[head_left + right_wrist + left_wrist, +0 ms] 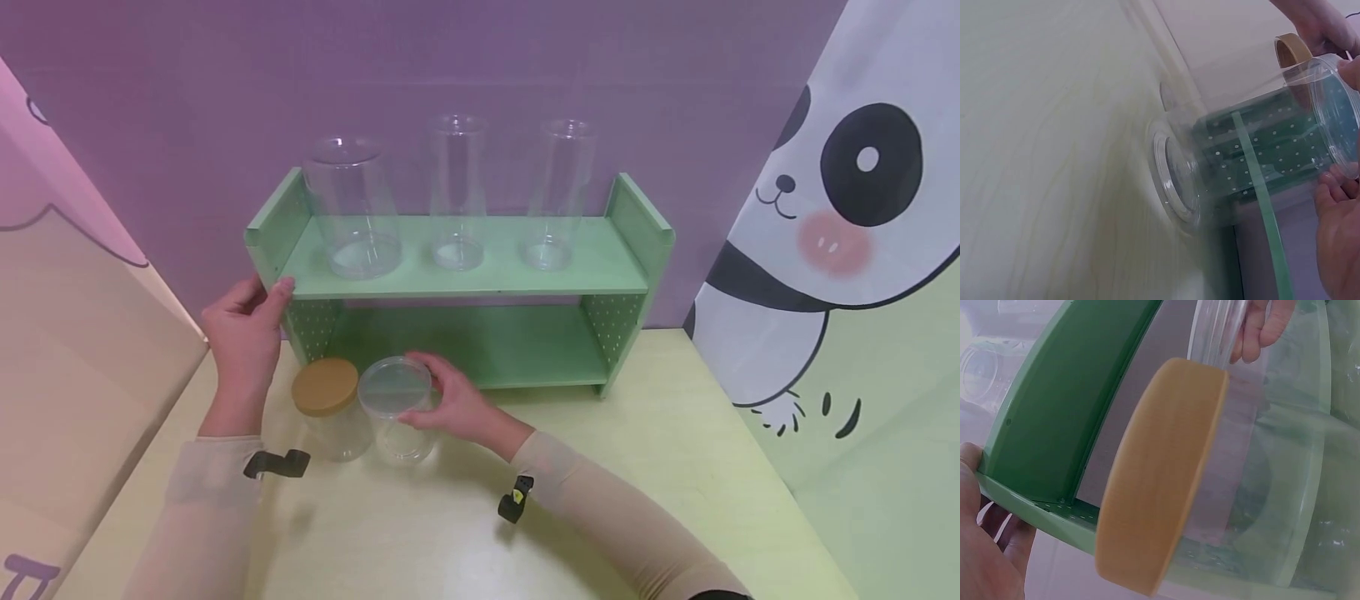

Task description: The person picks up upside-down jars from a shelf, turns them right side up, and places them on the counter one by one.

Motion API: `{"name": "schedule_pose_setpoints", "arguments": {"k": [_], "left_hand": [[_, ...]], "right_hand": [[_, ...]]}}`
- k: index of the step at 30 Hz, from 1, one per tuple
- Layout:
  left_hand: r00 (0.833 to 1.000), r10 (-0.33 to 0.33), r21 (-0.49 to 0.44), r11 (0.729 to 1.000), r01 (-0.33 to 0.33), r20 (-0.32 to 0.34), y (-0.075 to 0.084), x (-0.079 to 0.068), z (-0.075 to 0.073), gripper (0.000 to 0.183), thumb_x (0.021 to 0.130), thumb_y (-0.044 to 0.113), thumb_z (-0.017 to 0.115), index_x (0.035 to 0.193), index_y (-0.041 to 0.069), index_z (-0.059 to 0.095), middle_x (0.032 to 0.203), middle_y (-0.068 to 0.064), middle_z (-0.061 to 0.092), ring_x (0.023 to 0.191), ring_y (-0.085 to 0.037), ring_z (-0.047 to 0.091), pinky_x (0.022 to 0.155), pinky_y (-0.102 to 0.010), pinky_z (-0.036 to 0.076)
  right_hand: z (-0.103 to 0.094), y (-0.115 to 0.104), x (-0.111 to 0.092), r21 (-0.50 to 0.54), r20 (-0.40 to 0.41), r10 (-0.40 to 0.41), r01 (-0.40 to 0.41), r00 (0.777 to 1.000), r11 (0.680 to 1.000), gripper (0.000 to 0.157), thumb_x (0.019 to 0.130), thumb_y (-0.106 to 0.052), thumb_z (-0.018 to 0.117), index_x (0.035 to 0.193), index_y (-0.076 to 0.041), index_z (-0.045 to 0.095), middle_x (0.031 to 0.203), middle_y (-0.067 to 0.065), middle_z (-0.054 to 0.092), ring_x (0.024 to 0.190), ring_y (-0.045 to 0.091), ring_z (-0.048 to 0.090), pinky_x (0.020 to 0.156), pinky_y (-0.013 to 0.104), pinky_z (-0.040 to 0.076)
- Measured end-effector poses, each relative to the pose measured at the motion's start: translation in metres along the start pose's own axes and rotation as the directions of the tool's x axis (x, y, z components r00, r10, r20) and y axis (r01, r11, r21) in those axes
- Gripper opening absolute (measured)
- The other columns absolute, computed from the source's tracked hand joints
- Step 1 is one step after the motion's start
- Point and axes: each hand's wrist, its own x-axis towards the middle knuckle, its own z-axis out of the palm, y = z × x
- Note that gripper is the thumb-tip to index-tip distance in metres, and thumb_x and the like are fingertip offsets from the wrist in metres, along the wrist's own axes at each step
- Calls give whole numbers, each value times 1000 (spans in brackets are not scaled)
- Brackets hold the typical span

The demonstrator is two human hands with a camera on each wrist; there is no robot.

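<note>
My left hand [246, 329] grips the left side panel of a green two-tier shelf [468, 257], thumb in front and fingers behind. With thumb and fingers spread round its clear lid, my right hand [461, 402] holds a transparent jar [405, 437]. The jar's base appears to rest on the table in the right wrist view. Just left of it stands a second clear jar [341, 437] with a tan lid [325, 386]. In the left wrist view, that tan lid [1160, 481] covers part of the shelf.
On the upper tier stand a wide clear glass mug [352, 208] and two tall clear glasses, one in the middle [457, 192] and one to the right [558, 196]. Behind the shelf rises a purple wall [487, 50]. A panda picture [840, 217] covers the right wall.
</note>
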Motion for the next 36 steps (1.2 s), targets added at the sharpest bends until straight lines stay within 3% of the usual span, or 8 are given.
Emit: {"name": "schedule_pose_setpoints", "arguments": {"k": [14, 21, 24, 26, 29, 32, 36], "left_hand": [[999, -39, -6, 999, 39, 13, 1, -1, 1, 34, 98, 16, 87, 130, 10, 82, 106, 8, 81, 98, -10, 75, 86, -14, 61], [1000, -28, 24, 999, 28, 11, 2, 0, -1, 35, 98, 19, 88, 132, 11, 81, 111, 6, 82, 100, -10, 75, 87, -14, 61], [999, -32, 9, 999, 32, 4, 1, 0, -2, 35, 97, 18, 88, 131, 10, 81, 109, 7, 82, 99, -10, 75, 85, -14, 61], [1000, -27, -1, 1000, 27, 0, 0, 0, -3, 35, 97, 17, 88, 131, 9, 82, 107, 8, 82, 97, -10, 75, 84, -14, 61], [1000, -10, -7, 1000, 10, -4, -1, 1, -3, 35, 96, 15, 88, 130, 9, 82, 105, 9, 81, 96, -10, 75, 83, -13, 61], [1000, 6, -2, 1000, -6, 0, -2, 0, -2, 33, 96, 15, 88, 129, 9, 82, 105, 9, 81, 95, -9, 75, 84, -13, 61], [1000, 6, 11, 1000, -6, 4, -2, 1, -2, 33, 97, 15, 88, 130, 10, 82, 105, 10, 81, 96, -9, 74, 84, -13, 61]], "right_hand": [[-3, 1, -4, -62, 1, 31, -31, 1000, 998, 93, 87, -16, 95, 166, -16, 46, 158, 1, 55, 144, 28, 57, 121, 52, 45], [-7, -7, -4, -91, 29, 39, -36, 999, 995, 99, 87, -17, 96, 169, -13, 41, 163, 5, 51, 149, 28, 52, 125, 51, 41], [-12, -15, -6, -83, 3, 2, -2, 1000, 997, 97, 87, -14, 96, 167, -8, 43, 164, 9, 52, 151, 32, 51, 127, 52, 41], [-17, -22, -8, -88, -40, -70, 66, 997, 994, 89, 89, -11, 94, 163, -4, 47, 160, 13, 56, 148, 36, 53, 126, 53, 43], [-32, -32, -12, -129, -113, -230, 215, 967, 968, 73, 92, -5, 90, 155, 2, 54, 148, 18, 63, 139, 38, 59, 120, 55, 50], [-52, -46, -20, -198, -164, -377, 344, 912, 918, 61, 92, 1, 88, 146, 5, 60, 136, 20, 67, 129, 35, 64, 111, 58, 56], [-84, -68, -35, -279, -227, -471, 407, 852, 870, 51, 91, 6, 86, 136, 8, 63, 127, 19, 69, 120, 37, 66, 104, 56, 60]]}}
